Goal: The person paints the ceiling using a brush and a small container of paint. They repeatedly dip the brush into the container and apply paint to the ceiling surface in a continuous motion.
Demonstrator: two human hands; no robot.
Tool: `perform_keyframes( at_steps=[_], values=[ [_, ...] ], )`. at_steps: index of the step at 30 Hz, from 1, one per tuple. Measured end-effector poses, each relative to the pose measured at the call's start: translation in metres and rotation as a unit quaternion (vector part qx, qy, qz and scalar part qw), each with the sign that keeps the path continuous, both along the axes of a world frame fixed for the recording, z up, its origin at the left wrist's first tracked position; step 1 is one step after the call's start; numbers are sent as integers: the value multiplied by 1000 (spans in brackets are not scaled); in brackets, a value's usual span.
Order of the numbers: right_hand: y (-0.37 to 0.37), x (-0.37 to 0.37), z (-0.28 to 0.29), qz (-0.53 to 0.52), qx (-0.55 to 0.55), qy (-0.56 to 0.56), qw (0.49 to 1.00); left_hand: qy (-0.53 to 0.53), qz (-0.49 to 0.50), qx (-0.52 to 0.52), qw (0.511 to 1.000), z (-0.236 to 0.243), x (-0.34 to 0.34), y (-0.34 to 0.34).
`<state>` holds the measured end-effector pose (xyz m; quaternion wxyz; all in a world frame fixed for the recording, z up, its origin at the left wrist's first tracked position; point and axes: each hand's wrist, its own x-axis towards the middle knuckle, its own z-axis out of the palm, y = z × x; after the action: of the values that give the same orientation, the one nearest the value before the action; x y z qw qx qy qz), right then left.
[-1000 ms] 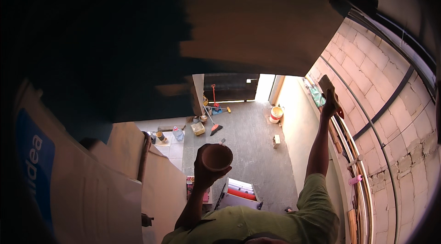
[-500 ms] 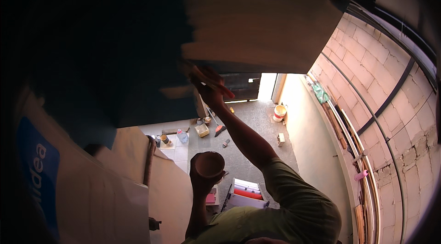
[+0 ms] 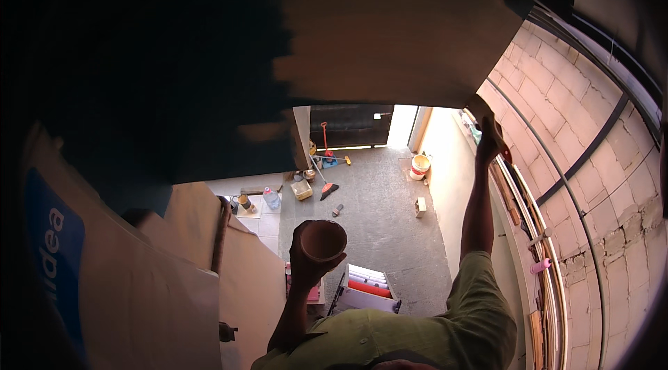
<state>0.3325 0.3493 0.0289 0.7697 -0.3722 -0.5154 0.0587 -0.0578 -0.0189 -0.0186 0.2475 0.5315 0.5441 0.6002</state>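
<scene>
My left hand (image 3: 306, 265) is wrapped round a round paint pot (image 3: 324, 240), held mouth up in front of my chest. Stretched far out to the right, my right hand (image 3: 491, 139) is closed on a paintbrush (image 3: 507, 155) with a reddish handle. The brush head is at the lower right corner of the overhead surface (image 3: 390, 57); whether it touches is too dark to tell. Light brownish paint covers the right part of that surface with a ragged left edge, beside a dark blue-green area (image 3: 223, 105) holding one small separate light patch (image 3: 261, 132).
Far below on the grey floor are a bucket (image 3: 419, 167), a broom (image 3: 329, 191), a clear tub (image 3: 301, 190) and a small block (image 3: 420, 207). Long pipes and boards (image 3: 550, 279) line the block wall (image 3: 591, 161) at right. A box of rolls (image 3: 369, 286) stands below me.
My right hand has swung with the brush from the dark area's edge to the right corner of the surface. The pot in my left hand has shifted slightly up and right.
</scene>
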Motion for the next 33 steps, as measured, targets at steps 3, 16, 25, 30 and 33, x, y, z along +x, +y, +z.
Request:
perform_keyframes(
  at_steps=[3,16,25,30,33],
  values=[
    [-4,56,-6,-25,6,18,1000,-2,-31,-2,1000,-6,4,7],
    [-77,-317,49,260,99,-77,958,-28,11,-34,999,-13,1,-9],
    [-19,-236,44,302,18,33,953,-64,8,-23,998,-8,-5,-1],
    [19,3,19,71,6,16,997,-40,-17,-30,999,-8,5,20],
    [9,91,-3,32,0,68,997,-7,-15,-26,1000,-14,9,25]
  ],
)
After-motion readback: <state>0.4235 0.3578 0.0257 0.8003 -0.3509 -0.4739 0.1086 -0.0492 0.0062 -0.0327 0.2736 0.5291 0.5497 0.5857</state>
